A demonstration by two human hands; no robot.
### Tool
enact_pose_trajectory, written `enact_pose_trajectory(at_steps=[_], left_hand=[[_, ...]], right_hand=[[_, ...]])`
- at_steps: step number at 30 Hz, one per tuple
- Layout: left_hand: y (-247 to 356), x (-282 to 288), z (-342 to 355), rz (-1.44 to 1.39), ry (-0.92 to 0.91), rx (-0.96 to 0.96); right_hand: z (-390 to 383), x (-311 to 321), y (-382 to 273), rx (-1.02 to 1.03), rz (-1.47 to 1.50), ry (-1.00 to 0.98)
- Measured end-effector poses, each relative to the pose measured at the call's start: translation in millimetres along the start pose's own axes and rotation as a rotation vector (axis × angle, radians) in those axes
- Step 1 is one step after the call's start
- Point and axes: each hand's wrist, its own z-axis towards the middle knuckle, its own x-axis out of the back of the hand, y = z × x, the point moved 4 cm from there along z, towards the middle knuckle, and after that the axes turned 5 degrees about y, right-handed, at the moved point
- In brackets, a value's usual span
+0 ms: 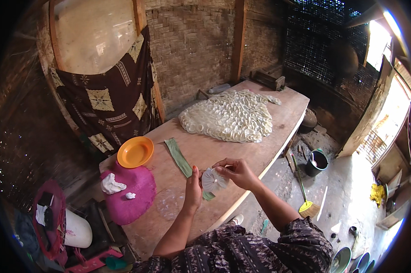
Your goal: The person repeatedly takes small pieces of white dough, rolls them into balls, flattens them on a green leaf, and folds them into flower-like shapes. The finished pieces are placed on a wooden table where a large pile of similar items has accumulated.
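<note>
Between my two hands, above the near part of the wooden table (157, 150), is a white pleated disc (214, 180) shaped like an open flower. My left hand (193, 189) holds its left edge, with the fingers partly hidden behind it. Closed at the disc's upper right edge, my right hand (236, 172) pinches the rim between thumb and fingers. A flat green leaf strip (178, 158) lies on the table just beyond my left hand, and part of it is hidden by my hands. Farther back spreads a broad heap of similar white pleated pieces (228, 113).
At the table's left end are an orange bowl (135, 152) and a pink cloth (135, 200) with white dough-like lumps (112, 184) on it. A white bucket (78, 230) stands lower left. On the floor to the right are a broom (308, 208) and a dark bucket (317, 164).
</note>
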Motion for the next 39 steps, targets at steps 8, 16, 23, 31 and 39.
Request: enact_pose_trajectory(at_steps=[8,16,23,31,39], left_hand=[[23.7,-31.8,-9.6,0.523,-0.086,-0.426],[-37.8,-17.2,29.9,0.381,0.013,-0.157],[-91.6,15.1,64.7,1.050,-0.035,-0.437],[-114.6,-6.0,93.8,1.466,-0.123,-0.581],[-117.6,7.2,117.0,1.045,-0.122,-0.415]], right_hand=[[-13.0,12.8,-28.0,0.336,-0.433,0.075],[-11.6,37.6,39.5,0.129,-0.449,0.022],[1.1,136.8,136.7,-0.246,-0.387,0.256],[47.6,218.8,182.8,-0.458,-0.480,0.506],[64.5,236.3,238.7,-0.652,-0.482,0.461]])
